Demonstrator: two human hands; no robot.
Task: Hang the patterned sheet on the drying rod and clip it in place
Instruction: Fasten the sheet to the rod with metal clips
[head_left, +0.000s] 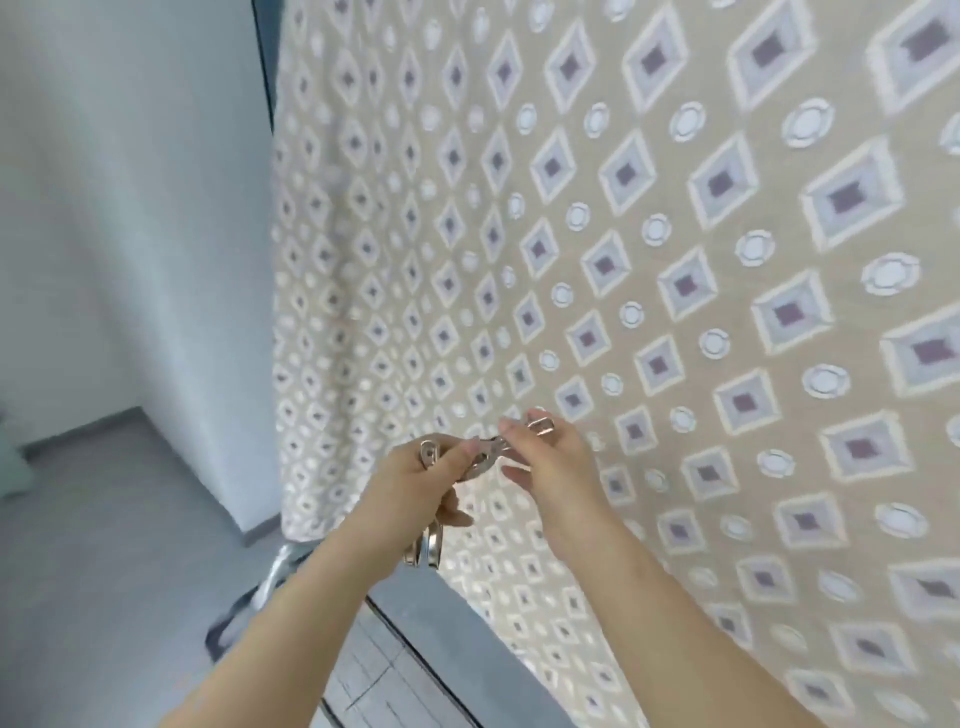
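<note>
1. Already hanging, the patterned sheet fills the view's right side.
2. Left hand grips several metal clips.
3. Right hand pinches what looks like one clip between both hands.

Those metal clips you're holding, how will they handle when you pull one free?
The clips look like thin shiny metal, so probably stiff, light and a bit slippery. Several seem bunched between the left hand and right hand, so they may snag on each other. A dropped one would likely bounce on the hard floor.
</note>
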